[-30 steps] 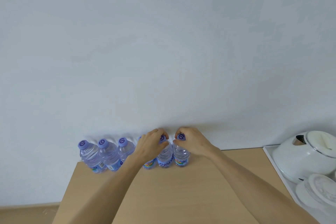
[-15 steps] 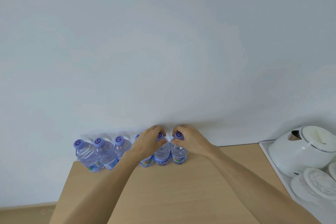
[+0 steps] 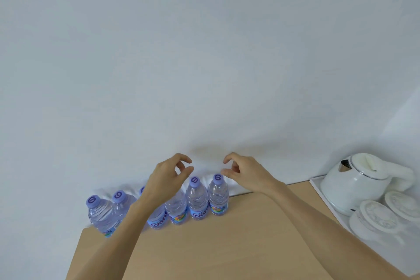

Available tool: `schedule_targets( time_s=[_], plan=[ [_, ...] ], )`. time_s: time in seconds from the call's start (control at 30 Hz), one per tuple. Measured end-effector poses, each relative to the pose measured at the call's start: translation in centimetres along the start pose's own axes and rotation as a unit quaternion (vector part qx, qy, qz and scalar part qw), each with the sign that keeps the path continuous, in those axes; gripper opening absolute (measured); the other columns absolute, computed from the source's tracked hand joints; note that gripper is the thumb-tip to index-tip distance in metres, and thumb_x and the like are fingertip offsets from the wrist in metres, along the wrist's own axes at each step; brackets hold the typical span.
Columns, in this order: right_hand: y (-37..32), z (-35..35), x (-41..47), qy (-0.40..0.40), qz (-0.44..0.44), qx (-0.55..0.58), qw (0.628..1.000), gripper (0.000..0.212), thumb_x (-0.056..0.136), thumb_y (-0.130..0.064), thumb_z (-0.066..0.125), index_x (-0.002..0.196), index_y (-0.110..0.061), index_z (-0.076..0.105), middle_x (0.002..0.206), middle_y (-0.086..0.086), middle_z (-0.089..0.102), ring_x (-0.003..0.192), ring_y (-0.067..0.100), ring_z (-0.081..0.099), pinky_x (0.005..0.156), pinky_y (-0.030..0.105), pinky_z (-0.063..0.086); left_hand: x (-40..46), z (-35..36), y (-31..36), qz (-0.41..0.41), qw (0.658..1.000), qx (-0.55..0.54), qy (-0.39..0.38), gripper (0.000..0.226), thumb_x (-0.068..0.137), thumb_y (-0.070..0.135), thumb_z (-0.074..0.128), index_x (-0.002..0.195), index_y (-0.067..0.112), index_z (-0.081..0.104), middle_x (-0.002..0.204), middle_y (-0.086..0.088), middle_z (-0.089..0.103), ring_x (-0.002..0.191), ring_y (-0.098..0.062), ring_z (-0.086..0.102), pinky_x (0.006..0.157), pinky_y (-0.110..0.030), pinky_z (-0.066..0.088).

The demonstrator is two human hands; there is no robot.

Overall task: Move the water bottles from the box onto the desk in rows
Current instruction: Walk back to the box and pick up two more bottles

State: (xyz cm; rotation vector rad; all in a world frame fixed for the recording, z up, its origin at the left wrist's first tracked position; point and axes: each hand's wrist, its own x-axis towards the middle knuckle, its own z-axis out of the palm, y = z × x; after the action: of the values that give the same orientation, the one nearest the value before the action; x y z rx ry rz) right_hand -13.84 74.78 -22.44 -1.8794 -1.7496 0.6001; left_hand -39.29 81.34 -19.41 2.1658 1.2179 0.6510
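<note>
1. Left hand is hovering above the row of water bottles, forearm reaching in from below and crossing in front of the middle bottles. Fingers are loosely curled, thumb and forefinger apart, gripping nothing.
2. Right hand is hovering just up and right of the rightmost bottle; forearm is stretching diagonally from the lower right. Fingers are relaxed and curled, thumb close to that bottle's purple cap but holding nothing; contact cannot be told.
3. The two hands are sitting level with each other, a gap between them, palms turned inward.
4. Six bottles are standing upright in one row at the far edge of the tan surface, against the white wall. Two are standing clear between and under the hands; one is showing beneath the left palm; one is mostly hidden behind the left wrist; two are standing to the left of the left forearm.
5. Well to the right of the right hand, a white kettle and lidded cups are sitting on a white tray.
</note>
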Motion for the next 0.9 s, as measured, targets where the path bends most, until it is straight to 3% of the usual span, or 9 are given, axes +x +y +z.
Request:
schedule_targets(
  time_s=[0.17,0.3,0.47,0.7,0.9],
  plan=[
    [-1.1,-3.2,-4.2,0.058,0.033,-0.029,0.997,0.021,0.086,-0.055,0.057,0.098,-0.039,0.054,0.076,-0.015,0.057,0.068,0.001,0.052,0.068,0.026,0.044,0.7,-0.8,3.2,0.054,0.994,-0.096,0.011,0.009,0.090,0.033,0.063,0.094,0.041,0.061,0.084,0.015,0.063,0.057,-0.015,0.060,0.053,-0.017,0.045],
    [-1.8,-5.9,-8.7,0.108,0.050,-0.033,0.992,0.020,0.087,-0.053,0.057,0.098,-0.035,0.056,0.080,-0.016,0.058,0.073,0.003,0.054,0.074,0.032,0.049,0.8,-0.1,7.3,0.115,0.984,-0.137,-0.014,0.011,0.090,0.032,0.063,0.094,0.043,0.062,0.085,0.014,0.064,0.067,-0.011,0.062,0.059,-0.020,0.048],
    [-2.6,-11.8,-14.8,0.192,0.028,-0.042,0.980,0.019,0.088,-0.052,0.057,0.098,-0.036,0.057,0.085,-0.017,0.057,0.082,0.007,0.056,0.076,0.033,0.050,-0.5,0.6,14.9,0.216,0.961,-0.169,-0.022,0.016,0.089,0.028,0.065,0.097,0.042,0.063,0.088,0.014,0.064,0.073,-0.011,0.061,0.062,-0.013,0.046],
    [-1.1,-21.2,-26.7,0.308,0.032,-0.090,0.947,0.018,0.089,-0.052,0.055,0.100,-0.038,0.057,0.093,-0.018,0.056,0.089,0.006,0.055,0.076,0.029,0.050,-3.0,3.4,28.8,0.337,0.920,-0.200,-0.017,0.013,0.090,0.032,0.064,0.102,0.035,0.065,0.089,0.013,0.064,0.082,-0.010,0.062,0.067,-0.019,0.049],
    [4.6,-27.5,-41.0,0.355,0.084,-0.141,0.921,0.019,0.090,-0.053,0.054,0.105,-0.041,0.054,0.103,-0.023,0.052,0.094,0.003,0.053,0.078,0.023,0.046,-8.2,11.7,41.5,0.400,0.883,-0.239,-0.062,0.011,0.091,0.032,0.066,0.102,0.034,0.064,0.092,0.012,0.063,0.084,-0.012,0.062,0.068,-0.033,0.053]
  ],
)
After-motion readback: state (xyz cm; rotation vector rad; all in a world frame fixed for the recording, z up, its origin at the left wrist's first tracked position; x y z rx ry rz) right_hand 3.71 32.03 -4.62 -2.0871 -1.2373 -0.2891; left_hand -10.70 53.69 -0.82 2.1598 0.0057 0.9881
